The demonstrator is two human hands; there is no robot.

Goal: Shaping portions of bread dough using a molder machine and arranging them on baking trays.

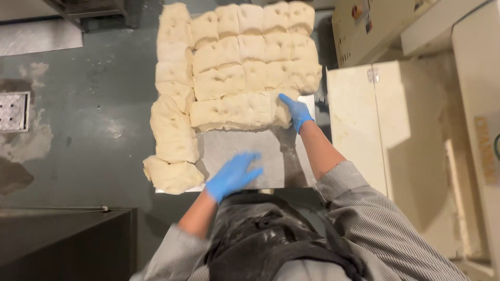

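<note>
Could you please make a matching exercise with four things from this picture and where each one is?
Things:
1. left hand
2. right hand
3. dough pieces
4. floor drain grate

Places:
A. at the picture's left edge
B. over the bare metal tray
C. on the lower right edge of the dough
D. in rows on the tray

Pairs: 1-B, 2-C, 3-D, 4-A

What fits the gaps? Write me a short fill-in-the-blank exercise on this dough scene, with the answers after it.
1. Both hands wear gloves of the colour ____.
2. The right hand touches the near edge of the block of ____ pieces.
3. The left hand is spread flat over the bare part of the ____ tray.
4. The person's sleeves are ____ in pattern.

Missing words: blue; dough; metal; striped
</note>
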